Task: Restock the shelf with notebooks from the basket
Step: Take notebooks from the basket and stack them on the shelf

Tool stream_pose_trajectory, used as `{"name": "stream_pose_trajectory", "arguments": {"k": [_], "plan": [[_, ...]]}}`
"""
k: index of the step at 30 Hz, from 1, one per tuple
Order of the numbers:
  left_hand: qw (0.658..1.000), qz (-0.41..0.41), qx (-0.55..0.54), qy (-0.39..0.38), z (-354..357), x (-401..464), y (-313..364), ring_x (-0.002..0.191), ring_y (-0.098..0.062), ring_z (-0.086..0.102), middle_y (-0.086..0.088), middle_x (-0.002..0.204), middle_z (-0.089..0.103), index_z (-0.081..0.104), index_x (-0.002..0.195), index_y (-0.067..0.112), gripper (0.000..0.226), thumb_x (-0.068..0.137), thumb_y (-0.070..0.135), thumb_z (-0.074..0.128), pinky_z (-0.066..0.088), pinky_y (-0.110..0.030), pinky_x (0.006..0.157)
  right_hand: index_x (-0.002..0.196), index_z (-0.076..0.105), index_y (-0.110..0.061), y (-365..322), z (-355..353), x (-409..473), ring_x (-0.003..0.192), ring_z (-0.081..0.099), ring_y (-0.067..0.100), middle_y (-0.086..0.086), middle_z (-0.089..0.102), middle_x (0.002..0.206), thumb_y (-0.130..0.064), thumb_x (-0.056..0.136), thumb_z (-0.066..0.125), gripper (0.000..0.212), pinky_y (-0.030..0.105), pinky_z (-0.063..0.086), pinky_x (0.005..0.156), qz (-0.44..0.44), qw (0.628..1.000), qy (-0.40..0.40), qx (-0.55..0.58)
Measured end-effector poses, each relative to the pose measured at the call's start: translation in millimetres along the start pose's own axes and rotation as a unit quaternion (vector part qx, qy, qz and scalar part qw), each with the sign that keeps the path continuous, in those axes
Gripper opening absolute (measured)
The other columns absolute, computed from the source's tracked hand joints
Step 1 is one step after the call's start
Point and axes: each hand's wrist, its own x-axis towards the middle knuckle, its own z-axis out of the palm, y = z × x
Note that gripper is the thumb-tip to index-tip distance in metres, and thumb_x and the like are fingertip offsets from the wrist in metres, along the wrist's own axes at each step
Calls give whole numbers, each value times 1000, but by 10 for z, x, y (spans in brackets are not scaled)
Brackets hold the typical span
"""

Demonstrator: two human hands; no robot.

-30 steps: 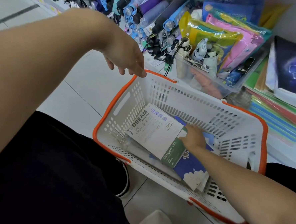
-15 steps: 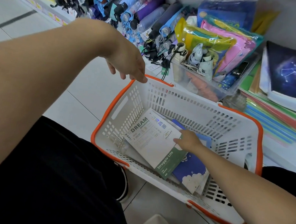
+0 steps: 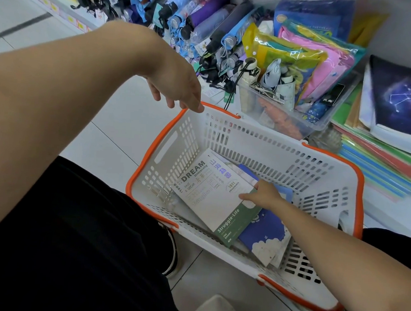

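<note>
A: Head view, starting with the basket [image 3: 284,145] — what is it made of?

B: White plastic, stiff, its walls pierced with rows of slots, and a smooth orange rim running round the top. It sits on glossy pale floor tiles [image 3: 119,135], just in front of a low shelf [image 3: 389,209].

A: And the notebooks?

B: Lying flat in the bottom, overlapped. On top is a white matte notebook [image 3: 206,196] printed "DREAM University", rectangular, with a green band along one edge reading "Struggle Life". Under it a dark blue notebook [image 3: 262,231] with pale cloud shapes at its corner, and more covers beneath that I can't make out.

A: The hands?

B: The right hand [image 3: 264,195] is down inside the basket, fingers extended and resting on the white notebook's edge near the green band; whether it grips anything underneath, I cannot tell. The left hand [image 3: 179,89] hangs over the basket's far left corner, fingers loosely apart and pointing down, a fingertip at the orange rim, holding nothing.

A: On the shelf?

B: Folded umbrellas [image 3: 207,23] in shiny sleeves, a clear plastic bin [image 3: 286,117] of glossy packets, and a stack of thin coloured books [image 3: 379,161] topped by a navy constellation cover [image 3: 403,95].
</note>
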Motion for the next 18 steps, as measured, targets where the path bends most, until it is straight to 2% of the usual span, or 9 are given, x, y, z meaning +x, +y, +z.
{"name": "stream_pose_trajectory", "arguments": {"k": [1, 3, 5, 6, 8, 10, 12, 15, 18], "plan": [[1000, -1, -2, 2, 2, 27, -13, 86, -20, 58, -5, 97, 63, 65, 123, 7, 41, 91, 33, 63, 43, -19, 58, 73, 50, -20, -19, -4, -1, 72, 50, 17, -1, 50, 74, -50, 74, 83, 45, 30, 40, 61, 0, 1000, 6, -15], [1000, -1, -4, 4, -5, 81, -38, 84, -20, 58, -4, 94, 64, 66, 122, 8, 41, 91, 34, 64, 44, -18, 58, 64, 36, -20, -90, -43, -11, 61, 34, 13, -3, 38, 65, -52, 76, 80, 56, 28, 29, 54, 12, 1000, 10, 3], [1000, 4, 3, 1, -7, 116, -54, 81, -19, 59, -2, 91, 64, 67, 121, 9, 40, 90, 35, 65, 44, -19, 57, 65, 34, -22, -143, -98, -12, 56, 37, 12, -2, 40, 65, -47, 79, 80, 54, 27, 27, 49, 25, 998, 1, 53], [1000, 4, 10, -2, -14, 132, -61, 77, -18, 60, -2, 90, 65, 67, 120, 10, 40, 90, 36, 65, 45, -19, 55, 69, 42, -21, -175, -136, -29, 57, 46, 13, -1, 49, 69, -43, 81, 80, 45, 27, 33, 50, 24, 997, -14, 66], [1000, 1, 22, -4, -31, 160, -88, 68, -12, 60, 1, 86, 66, 68, 118, 11, 40, 89, 38, 66, 45, -18, 50, 97, 65, -14, -266, -241, -89, 75, 67, 17, 2, 71, 91, -31, 89, 74, 21, 28, 49, 59, -4, 994, -96, 55], [1000, 2, 29, -7, -55, 202, -120, 65, -7, 59, 3, 84, 66, 68, 117, 13, 39, 89, 39, 66, 46, -15, 44, 119, 67, -15, -393, -439, -133, 95, 71, 17, 1, 73, 113, -21, 95, 67, 24, 29, 55, 79, -64, 986, -142, 52], [999, -2, 35, -22, -79, 243, -141, 70, -7, 62, 1, 95, 69, 66, 120, 15, 41, 90, 42, 64, 50, -16, 47, 121, 67, -20, -528, -725, -193, 103, 70, 15, -1, 72, 121, -17, 96, 66, 25, 28, 55, 88, -108, 979, -138, 105], [990, -65, 83, -90, -126, 223, -176, 91, -21, 66, -3, 116, 65, 58, 128, 14, 70, 82, 67, 52, 57, -34, 72, 116, 69, -23, -596, -1164, -317, 105, 71, 14, -3, 73, 119, -20, 94, 67, 22, 29, 58, 87, -145, 958, -148, 197], [974, -159, 117, -112, -228, 95, -277, 93, -30, 68, -8, 110, 68, 60, 120, 8, 114, 44, 91, 42, 56, -37, 76, 112, 73, -15, -482, -1427, -460, 100, 73, 21, 6, 75, 114, -21, 86, 66, 28, 29, 60, 78, -138, 913, -167, 345]]}}
